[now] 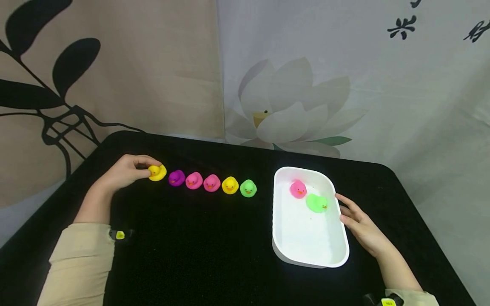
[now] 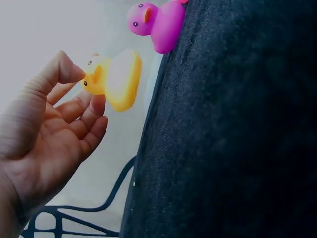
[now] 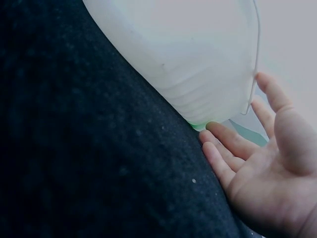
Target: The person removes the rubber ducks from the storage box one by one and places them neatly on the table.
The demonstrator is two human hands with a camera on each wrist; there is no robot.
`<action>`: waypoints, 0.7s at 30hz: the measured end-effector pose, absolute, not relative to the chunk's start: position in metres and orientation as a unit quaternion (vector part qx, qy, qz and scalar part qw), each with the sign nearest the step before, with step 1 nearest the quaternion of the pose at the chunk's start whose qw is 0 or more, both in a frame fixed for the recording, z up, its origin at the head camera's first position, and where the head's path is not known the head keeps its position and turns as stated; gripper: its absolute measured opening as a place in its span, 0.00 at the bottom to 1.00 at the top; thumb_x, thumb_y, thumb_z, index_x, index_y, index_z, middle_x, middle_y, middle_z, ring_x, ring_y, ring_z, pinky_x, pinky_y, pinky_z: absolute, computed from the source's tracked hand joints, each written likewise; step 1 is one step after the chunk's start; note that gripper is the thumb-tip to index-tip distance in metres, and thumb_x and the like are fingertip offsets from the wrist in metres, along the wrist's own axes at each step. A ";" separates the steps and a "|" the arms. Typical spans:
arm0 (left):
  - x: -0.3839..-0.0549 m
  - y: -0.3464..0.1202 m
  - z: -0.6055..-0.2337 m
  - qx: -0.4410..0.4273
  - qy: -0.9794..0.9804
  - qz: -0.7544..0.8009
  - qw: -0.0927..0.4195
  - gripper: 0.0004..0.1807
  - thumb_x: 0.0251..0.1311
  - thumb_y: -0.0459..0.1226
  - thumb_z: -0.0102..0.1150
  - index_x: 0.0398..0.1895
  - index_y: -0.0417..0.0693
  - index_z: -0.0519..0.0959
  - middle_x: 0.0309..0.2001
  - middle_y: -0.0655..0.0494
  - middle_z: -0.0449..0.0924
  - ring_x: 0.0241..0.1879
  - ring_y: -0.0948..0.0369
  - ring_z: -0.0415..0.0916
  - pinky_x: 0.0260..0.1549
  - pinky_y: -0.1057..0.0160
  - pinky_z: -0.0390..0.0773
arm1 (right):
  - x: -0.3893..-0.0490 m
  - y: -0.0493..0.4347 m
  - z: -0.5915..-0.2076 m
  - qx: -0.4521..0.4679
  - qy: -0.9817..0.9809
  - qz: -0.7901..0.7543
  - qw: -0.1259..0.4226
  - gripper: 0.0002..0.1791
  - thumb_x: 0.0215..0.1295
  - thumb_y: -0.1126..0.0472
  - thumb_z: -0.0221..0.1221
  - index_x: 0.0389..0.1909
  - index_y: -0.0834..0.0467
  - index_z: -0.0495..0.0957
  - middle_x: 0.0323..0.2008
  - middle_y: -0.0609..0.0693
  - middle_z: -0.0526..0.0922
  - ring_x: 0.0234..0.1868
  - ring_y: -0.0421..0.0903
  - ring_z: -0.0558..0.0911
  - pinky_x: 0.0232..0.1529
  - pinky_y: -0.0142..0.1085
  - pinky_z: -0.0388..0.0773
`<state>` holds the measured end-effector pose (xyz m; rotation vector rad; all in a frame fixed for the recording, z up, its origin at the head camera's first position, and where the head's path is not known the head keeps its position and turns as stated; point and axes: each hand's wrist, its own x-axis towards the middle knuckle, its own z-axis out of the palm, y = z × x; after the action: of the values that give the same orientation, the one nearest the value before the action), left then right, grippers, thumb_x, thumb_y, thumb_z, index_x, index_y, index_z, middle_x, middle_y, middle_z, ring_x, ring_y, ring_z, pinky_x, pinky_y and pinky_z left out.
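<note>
My left hand [image 1: 124,171] pinches a yellow rubber duck [image 1: 157,173] between thumb and fingers at the left end of a row of ducks. In the left wrist view, the thumb is at the head of that yellow duck [image 2: 119,82], its body sticking out past the fingers. Right beside it sits a purple duck [image 1: 176,178]. On the other side, my right hand [image 1: 361,225] rests its extended fingers along the right side of a white plastic tub [image 1: 311,250]. The right wrist view has those fingertips at the wall of the tub [image 3: 198,64].
Beyond the purple duck, the row continues with two pink ducks [image 1: 194,180], a yellow duck [image 1: 230,185] and a green duck [image 1: 248,188]. Inside the tub are a pink duck [image 1: 298,189] and a green duck [image 1: 316,203]. A printed curtain [image 1: 172,76] hangs behind the black table [image 1: 191,255].
</note>
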<state>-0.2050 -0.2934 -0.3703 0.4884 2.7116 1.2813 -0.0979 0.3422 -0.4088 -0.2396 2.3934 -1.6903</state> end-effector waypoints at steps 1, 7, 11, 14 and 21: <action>-0.205 -0.294 -0.371 0.159 0.892 0.421 0.053 0.16 0.62 0.32 0.56 0.53 0.38 0.77 0.51 0.41 0.76 0.47 0.51 0.73 0.45 0.55 0.72 | -0.098 0.342 -0.409 -0.081 0.810 -0.572 0.101 0.33 0.73 0.59 0.49 0.74 0.52 0.46 0.67 0.70 0.57 0.55 0.37 0.75 0.55 0.63 0.60; -0.206 -0.296 -0.376 0.143 0.892 0.423 0.067 0.17 0.63 0.32 0.56 0.54 0.37 0.76 0.51 0.40 0.75 0.48 0.48 0.73 0.46 0.54 0.72 | -0.098 0.342 -0.408 -0.080 0.809 -0.573 0.104 0.33 0.73 0.59 0.49 0.74 0.52 0.46 0.67 0.70 0.57 0.55 0.36 0.75 0.55 0.63 0.60; -0.207 -0.297 -0.379 0.146 0.890 0.427 0.069 0.17 0.63 0.32 0.56 0.54 0.37 0.76 0.51 0.40 0.75 0.48 0.49 0.73 0.45 0.56 0.72 | -0.098 0.342 -0.408 -0.082 0.808 -0.574 0.104 0.33 0.73 0.59 0.49 0.74 0.52 0.46 0.67 0.70 0.57 0.55 0.36 0.75 0.55 0.63 0.60; -0.209 -0.297 -0.382 0.146 0.888 0.430 0.071 0.16 0.64 0.33 0.55 0.54 0.37 0.76 0.51 0.41 0.76 0.47 0.50 0.74 0.45 0.56 0.73 | -0.098 0.342 -0.408 -0.084 0.808 -0.574 0.103 0.33 0.73 0.59 0.48 0.74 0.52 0.47 0.67 0.70 0.57 0.55 0.36 0.75 0.55 0.63 0.60; -0.209 -0.297 -0.385 0.134 0.882 0.442 0.089 0.17 0.65 0.32 0.53 0.57 0.38 0.74 0.54 0.39 0.73 0.51 0.47 0.72 0.49 0.48 0.71 | -0.098 0.343 -0.409 -0.088 0.808 -0.574 0.102 0.33 0.73 0.60 0.48 0.74 0.52 0.46 0.67 0.71 0.57 0.55 0.37 0.75 0.55 0.63 0.60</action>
<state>-0.2094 -0.2968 -0.3848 0.3979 2.6239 1.3161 -0.0982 0.3433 -0.4093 -0.2599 2.3843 -1.6944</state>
